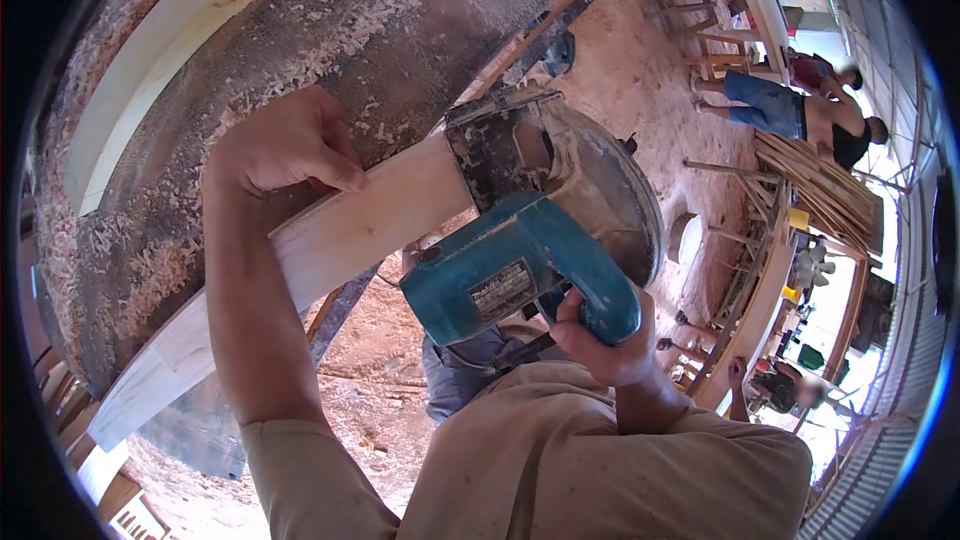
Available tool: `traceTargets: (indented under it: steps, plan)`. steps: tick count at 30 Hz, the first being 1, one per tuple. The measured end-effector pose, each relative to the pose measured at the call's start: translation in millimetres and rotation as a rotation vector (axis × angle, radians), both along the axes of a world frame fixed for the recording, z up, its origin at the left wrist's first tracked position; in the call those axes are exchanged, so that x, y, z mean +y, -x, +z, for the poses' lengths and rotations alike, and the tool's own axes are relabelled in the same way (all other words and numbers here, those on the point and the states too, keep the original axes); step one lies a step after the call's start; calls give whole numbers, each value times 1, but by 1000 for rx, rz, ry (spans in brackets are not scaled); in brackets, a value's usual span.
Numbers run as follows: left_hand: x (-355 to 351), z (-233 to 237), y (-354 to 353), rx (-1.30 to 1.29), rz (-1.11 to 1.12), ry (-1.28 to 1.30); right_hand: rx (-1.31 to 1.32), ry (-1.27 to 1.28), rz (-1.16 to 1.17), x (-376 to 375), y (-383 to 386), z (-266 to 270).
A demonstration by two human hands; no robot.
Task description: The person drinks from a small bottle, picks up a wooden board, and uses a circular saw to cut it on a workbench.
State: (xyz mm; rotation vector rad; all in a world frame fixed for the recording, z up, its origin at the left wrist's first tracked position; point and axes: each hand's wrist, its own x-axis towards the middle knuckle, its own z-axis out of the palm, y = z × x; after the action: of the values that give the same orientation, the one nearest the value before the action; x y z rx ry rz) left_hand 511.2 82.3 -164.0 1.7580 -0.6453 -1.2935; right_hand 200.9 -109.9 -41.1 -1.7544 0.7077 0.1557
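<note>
My right hand (615, 345) is wrapped round the rear handle of a teal Makita circular saw (490, 275). The saw's base and dusty round guard (610, 180) sit at the end of a pale, curved wooden board (375, 215). Part of the board lies under the saw, and the blade is hidden. My left hand (290, 145) has its fingers curled, with the thumb and fingertips at the board's upper edge. Beneath the board is a dark worktop (420, 20) strewn with shavings.
Another curved pale plank (150, 70) lies at the upper left. Sawdust covers the floor (640, 80). Two people (800, 105) stand at the far right near a stack of timber strips (820, 185); another person (775, 385) is lower down. A fan (815, 267) stands there too.
</note>
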Motion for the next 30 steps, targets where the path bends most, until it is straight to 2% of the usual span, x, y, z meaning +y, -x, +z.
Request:
traceTargets:
  steps: [4,11,16,25,28,30]
  plan:
    - [-1,2,-3,-29,-52,-12,-19,17,42,-3,-2,-1]
    - [0,2,0,-8,-8,-29,-18,-6,43,-7,2,-6]
    - [-1,4,3,-136,8,-76,-10,-5,61,-8,0,-6]
    - [0,-4,0,-7,-15,-65,15,-12,61,-9,-6,-2]
    - [-1,2,-1,-126,-49,-66,17,-11,98,-12,-7,-4]
    - [0,-2,0,-95,-34,-69,-10,-15,88,-11,-7,-5]
